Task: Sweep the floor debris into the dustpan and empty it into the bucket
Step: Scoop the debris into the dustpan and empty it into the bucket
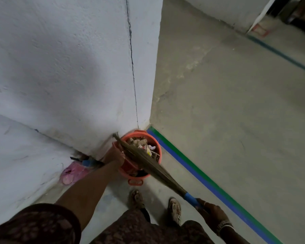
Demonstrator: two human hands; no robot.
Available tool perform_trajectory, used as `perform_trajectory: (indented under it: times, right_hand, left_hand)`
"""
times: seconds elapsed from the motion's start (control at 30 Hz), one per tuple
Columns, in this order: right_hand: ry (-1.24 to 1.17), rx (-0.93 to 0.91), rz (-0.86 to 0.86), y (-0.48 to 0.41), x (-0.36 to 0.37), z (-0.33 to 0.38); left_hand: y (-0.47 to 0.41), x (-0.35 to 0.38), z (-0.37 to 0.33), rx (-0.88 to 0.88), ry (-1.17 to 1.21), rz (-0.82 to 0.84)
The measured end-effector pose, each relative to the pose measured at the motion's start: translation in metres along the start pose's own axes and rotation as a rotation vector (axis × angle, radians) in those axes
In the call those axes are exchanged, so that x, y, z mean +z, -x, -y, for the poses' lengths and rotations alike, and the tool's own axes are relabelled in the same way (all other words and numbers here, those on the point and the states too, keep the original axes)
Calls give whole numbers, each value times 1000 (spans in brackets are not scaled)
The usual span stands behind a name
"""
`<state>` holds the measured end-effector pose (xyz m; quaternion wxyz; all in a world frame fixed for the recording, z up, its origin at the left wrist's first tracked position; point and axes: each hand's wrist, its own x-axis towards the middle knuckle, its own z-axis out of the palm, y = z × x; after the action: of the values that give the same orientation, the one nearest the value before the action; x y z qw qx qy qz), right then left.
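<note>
An orange bucket (154, 145) stands on the floor against the corner of a white pillar, with paper scraps and debris (141, 143) inside. My left hand (115, 155) reaches to its left rim and grips a red dustpan (128, 166) tipped into the bucket. My right hand (208, 209), low at the right, grips the blue handle of a grass broom (148, 161). The broom's bristles lie slantwise across the bucket's mouth, and their tips reach the wall.
The white pillar (77, 67) fills the left. A pink object (72, 171) and a blue-and-black handle (90, 162) lie at the wall's foot. My sandalled feet (174, 208) stand just before the bucket. A blue-green floor stripe (201, 178) runs past on the right.
</note>
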<state>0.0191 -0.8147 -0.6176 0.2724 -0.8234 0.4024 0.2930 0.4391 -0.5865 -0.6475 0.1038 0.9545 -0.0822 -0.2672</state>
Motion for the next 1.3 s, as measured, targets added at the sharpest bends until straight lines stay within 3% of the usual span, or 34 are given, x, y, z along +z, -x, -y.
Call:
perform_trajectory:
  times: [0.2,0.3,0.5,0.63,0.83,0.93,1.13,1.3]
  right_hand:
    - [47,115,-18,16,-1,14]
    - [-54,134,-56,22,5,1]
    - [-147,119,-58,29,-4,0]
    - [-49,79,74,33,-13,1]
    - [-92,76,-43,36,-18,-18]
    - [-112,-14,-104,27,-15,-39]
    - [-46,-70,64,16,-28,-52]
    - [-45,-50,-2,22,-39,-46]
  left_hand:
    - [-5,8,3,-41,-79,58]
    - [-8,11,13,-25,-111,75]
    - [18,-4,0,23,-60,62]
    - [29,-13,-5,1,-12,42]
    - [44,-22,1,-34,-66,31]
    - [54,-25,-3,-52,-26,20]
    - [72,-33,-12,-40,9,6]
    - [79,-34,1,-46,19,-20]
